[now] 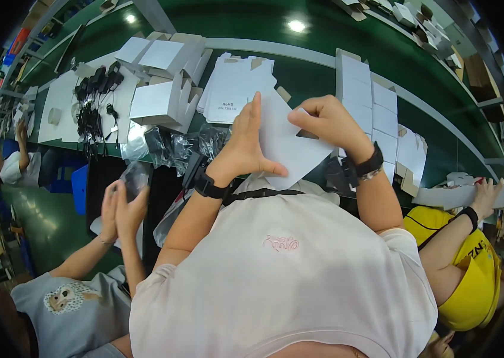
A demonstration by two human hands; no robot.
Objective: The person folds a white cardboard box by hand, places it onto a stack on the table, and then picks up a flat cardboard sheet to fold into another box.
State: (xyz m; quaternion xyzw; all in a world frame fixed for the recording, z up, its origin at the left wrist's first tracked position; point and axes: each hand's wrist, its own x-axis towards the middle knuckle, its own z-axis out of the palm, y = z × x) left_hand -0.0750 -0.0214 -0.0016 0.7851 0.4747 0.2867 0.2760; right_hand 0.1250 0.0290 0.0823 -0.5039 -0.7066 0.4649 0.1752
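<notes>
Close in front of my chest is a white cardboard carton (279, 131), tilted, with a notch or gap near its right edge. My left hand (243, 143) holds its left side, fingers stretched upward along the edge and thumb lying across the near face. On the upper right, my right hand (332, 122) grips the carton's edge with thumb and bent fingers; some fingertips are hidden. Just beyond lies a stack of flat white cartons (222, 89).
Boxes (162, 56) and black adapters with cables (94, 89) cover the left of the green table. Bagged items (174, 146) lie along the near edge. White boxes (356, 89) line the right. Co-workers' hands work at left (122, 209) and right (487, 197).
</notes>
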